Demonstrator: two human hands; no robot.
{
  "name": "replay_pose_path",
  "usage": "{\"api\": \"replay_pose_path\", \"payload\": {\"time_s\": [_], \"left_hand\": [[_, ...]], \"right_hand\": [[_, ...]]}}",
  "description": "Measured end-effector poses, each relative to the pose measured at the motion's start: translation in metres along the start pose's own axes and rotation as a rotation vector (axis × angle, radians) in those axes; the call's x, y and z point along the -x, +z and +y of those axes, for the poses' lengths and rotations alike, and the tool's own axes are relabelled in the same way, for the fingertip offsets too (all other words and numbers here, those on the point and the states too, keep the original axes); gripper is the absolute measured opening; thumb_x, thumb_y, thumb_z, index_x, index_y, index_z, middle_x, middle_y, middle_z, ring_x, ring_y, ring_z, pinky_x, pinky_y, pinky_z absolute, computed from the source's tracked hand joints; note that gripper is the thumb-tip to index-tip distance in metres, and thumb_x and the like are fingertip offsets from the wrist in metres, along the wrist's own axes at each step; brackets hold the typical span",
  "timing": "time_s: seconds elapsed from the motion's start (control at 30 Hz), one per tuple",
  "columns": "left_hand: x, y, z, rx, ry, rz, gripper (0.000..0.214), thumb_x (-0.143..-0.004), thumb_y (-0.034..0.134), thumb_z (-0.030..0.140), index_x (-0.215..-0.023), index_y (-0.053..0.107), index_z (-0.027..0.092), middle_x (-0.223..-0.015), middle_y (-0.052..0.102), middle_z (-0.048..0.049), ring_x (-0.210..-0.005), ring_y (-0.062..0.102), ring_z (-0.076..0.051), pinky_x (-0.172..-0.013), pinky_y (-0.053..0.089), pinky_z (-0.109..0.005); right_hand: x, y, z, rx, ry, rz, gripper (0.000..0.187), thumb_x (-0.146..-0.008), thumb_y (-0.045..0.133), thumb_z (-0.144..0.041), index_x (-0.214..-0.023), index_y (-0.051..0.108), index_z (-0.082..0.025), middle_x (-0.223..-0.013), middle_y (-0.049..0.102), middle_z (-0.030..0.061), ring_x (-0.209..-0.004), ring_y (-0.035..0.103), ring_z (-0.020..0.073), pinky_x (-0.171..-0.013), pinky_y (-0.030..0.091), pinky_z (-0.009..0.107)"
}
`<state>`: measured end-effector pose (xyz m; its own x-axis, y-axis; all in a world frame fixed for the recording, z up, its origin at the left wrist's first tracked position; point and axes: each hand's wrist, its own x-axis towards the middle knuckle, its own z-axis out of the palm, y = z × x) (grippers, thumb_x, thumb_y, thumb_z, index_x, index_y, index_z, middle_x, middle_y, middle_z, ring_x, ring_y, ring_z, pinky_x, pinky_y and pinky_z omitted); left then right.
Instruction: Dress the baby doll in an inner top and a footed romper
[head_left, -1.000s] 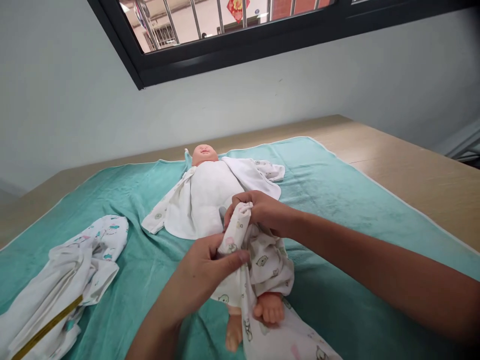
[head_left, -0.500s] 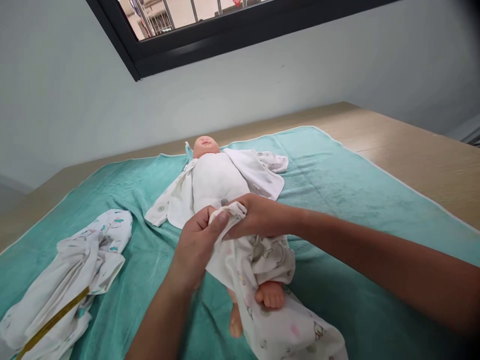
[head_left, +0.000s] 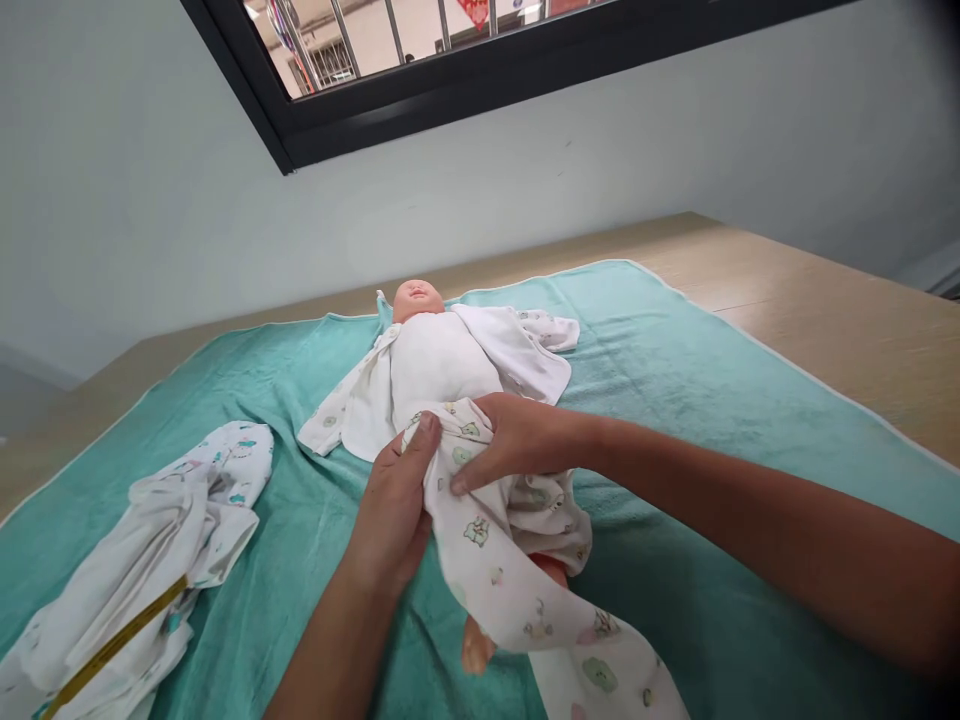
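Trousers (head_left: 480, 525) sit clamped in the left hand (head_left: 394, 500) and right hand (head_left: 517, 437) alike, their loose leg (head_left: 585, 650) stretching lengthwise toward five o'clock, the doll's bare foot (head_left: 477, 650) at six.

We have open room over the towel (head_left: 690, 400) right of the doll (head_left: 446, 355), beyond our right forearm (head_left: 720, 505). A narrower strip runs between our left hand (head_left: 397, 505) and the bundled garment (head_left: 150, 555). Past the doll's head, the wall (head_left: 450, 215) stops us; the printed cloth (head_left: 495, 575) partly blocks the doll's legs.
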<state>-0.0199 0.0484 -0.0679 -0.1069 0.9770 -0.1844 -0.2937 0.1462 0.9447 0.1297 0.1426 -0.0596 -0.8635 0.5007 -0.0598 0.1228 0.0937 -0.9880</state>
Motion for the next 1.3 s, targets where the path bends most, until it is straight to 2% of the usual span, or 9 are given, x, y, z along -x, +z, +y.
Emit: {"api": "replay_pose_path", "payload": {"time_s": [0.2, 0.33, 0.5, 0.7, 0.83, 0.93, 1.03, 1.13, 1.3], "left_hand": [[0.004, -0.005, 0.010, -0.431, -0.004, -0.149, 0.030, -0.069, 0.078, 0.038, -0.080, 0.059, 0.017, -0.067, 0.056, 0.0043, -0.060, 0.048, -0.009, -0.055, 0.038, -0.018], [0.005, 0.003, 0.009, -0.445, 0.071, 0.023, 0.034, -0.079, 0.068, 0.047, -0.072, 0.053, 0.018, -0.060, 0.050, 0.0057, -0.056, 0.042, -0.008, -0.053, 0.036, -0.018], [0.002, 0.009, 0.008, -0.298, 0.144, 0.234, 0.036, -0.076, 0.068, 0.053, -0.078, 0.059, 0.018, -0.062, 0.057, 0.0044, -0.059, 0.050, -0.010, -0.056, 0.040, -0.020], [0.000, 0.013, 0.012, -0.225, 0.173, 0.371, 0.037, -0.075, 0.070, 0.051, -0.089, 0.066, 0.017, -0.061, 0.063, 0.0030, -0.060, 0.057, -0.013, -0.057, 0.042, -0.022], [0.000, 0.006, 0.011, -0.194, 0.150, 0.277, 0.039, -0.078, 0.066, 0.052, -0.095, 0.067, 0.016, -0.066, 0.066, 0.0010, -0.061, 0.059, -0.014, -0.058, 0.045, -0.023], [0.001, -0.005, 0.011, -0.287, 0.106, 0.082, 0.041, -0.078, 0.065, 0.054, -0.091, 0.069, 0.015, -0.071, 0.068, -0.0025, -0.063, 0.059, -0.015, -0.056, 0.045, -0.023], [0.004, -0.009, 0.009, -0.435, -0.008, -0.102, 0.035, -0.072, 0.075, 0.045, -0.081, 0.072, 0.012, -0.072, 0.070, -0.0051, -0.066, 0.061, -0.017, -0.058, 0.047, -0.024], [0.006, -0.003, 0.005, -0.252, -0.033, -0.039, 0.035, -0.073, 0.075, 0.041, -0.092, 0.072, 0.011, -0.082, 0.073, -0.0076, -0.073, 0.066, -0.020, -0.064, 0.051, -0.026], [0.001, 0.004, 0.001, 0.158, 0.005, 0.018, 0.053, -0.082, 0.065, 0.044, -0.127, 0.060, 0.015, -0.105, 0.072, -0.0104, -0.097, 0.068, -0.025, -0.086, 0.053, -0.033]], "right_hand": [[0.001, 0.001, 0.016, -0.351, 0.042, 0.210, 0.024, -0.059, 0.079, -0.023, -0.075, 0.062, -0.016, -0.075, 0.063, -0.0018, -0.074, 0.059, 0.0166, -0.067, 0.047, 0.027], [0.001, 0.001, 0.014, -0.458, 0.086, 0.203, 0.026, -0.057, 0.080, -0.020, -0.076, 0.062, -0.017, -0.074, 0.066, -0.0013, -0.075, 0.062, 0.0182, -0.067, 0.050, 0.027], [0.002, 0.005, 0.006, -0.545, 0.092, 0.131, 0.037, -0.064, 0.080, -0.028, -0.097, 0.066, -0.019, -0.092, 0.070, 0.0037, -0.086, 0.066, 0.0220, -0.075, 0.053, 0.031], [0.004, -0.001, -0.008, -0.162, 0.098, -0.105, 0.045, -0.062, 0.083, -0.036, -0.101, 0.067, -0.021, -0.098, 0.070, 0.0024, -0.090, 0.065, 0.0211, -0.071, 0.051, 0.026], [0.005, -0.003, -0.013, 0.117, 0.107, -0.245, 0.046, -0.050, 0.088, -0.033, -0.089, 0.069, -0.017, -0.088, 0.071, 0.0014, -0.086, 0.064, 0.0213, -0.071, 0.050, 0.026], [0.004, -0.004, -0.009, 0.065, 0.095, -0.033, 0.042, -0.054, 0.086, -0.035, -0.089, 0.069, -0.017, -0.087, 0.071, 0.0027, -0.084, 0.065, 0.0222, -0.069, 0.051, 0.027], [0.003, -0.002, -0.004, -0.260, 0.060, 0.113, 0.037, -0.064, 0.079, -0.032, -0.096, 0.069, -0.017, -0.092, 0.072, 0.0052, -0.085, 0.067, 0.0231, -0.069, 0.053, 0.029], [0.002, 0.001, -0.001, -0.522, 0.076, 0.078, 0.032, -0.067, 0.076, -0.028, -0.096, 0.070, -0.015, -0.092, 0.073, 0.0071, -0.083, 0.068, 0.0231, -0.071, 0.055, 0.030], [0.002, 0.002, 0.002, -0.596, 0.062, -0.014, 0.038, -0.063, 0.074, -0.014, -0.100, 0.067, -0.014, -0.093, 0.073, 0.0072, -0.083, 0.069, 0.0237, -0.072, 0.055, 0.031]]}}
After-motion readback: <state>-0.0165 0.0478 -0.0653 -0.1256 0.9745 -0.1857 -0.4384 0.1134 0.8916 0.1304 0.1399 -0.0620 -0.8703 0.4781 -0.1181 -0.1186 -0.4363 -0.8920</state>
